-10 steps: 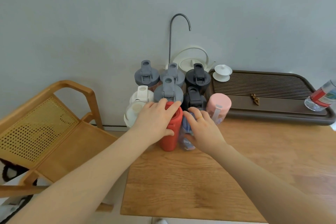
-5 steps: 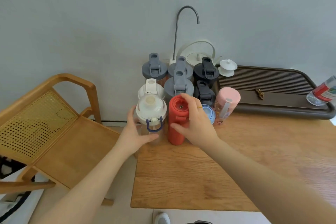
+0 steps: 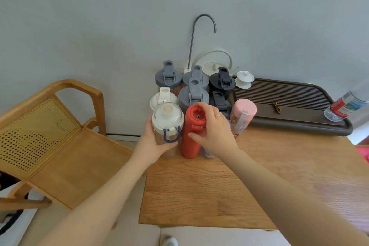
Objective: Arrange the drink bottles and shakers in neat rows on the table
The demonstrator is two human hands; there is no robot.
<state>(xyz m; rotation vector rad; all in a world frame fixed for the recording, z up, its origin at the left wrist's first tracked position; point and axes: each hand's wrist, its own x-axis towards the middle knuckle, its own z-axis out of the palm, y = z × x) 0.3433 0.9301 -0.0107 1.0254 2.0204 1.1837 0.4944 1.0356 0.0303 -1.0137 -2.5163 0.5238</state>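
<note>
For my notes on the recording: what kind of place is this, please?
Probably a home or office tea corner: a wooden table against a plain wall holds a slatted tea tray, a white kettle under a gooseneck spout, beside a rattan chair.

left hand [image 3: 153,142]: moved off red bottle [image 3: 192,134] since a second ago, now wrapped around white-lidded shaker [image 3: 167,124] at front-left table [image 3: 219,195] corner | right hand [image 3: 216,132]: shifted from a small bottle, now mostly hidden, onto red bottle's top and side
</note>
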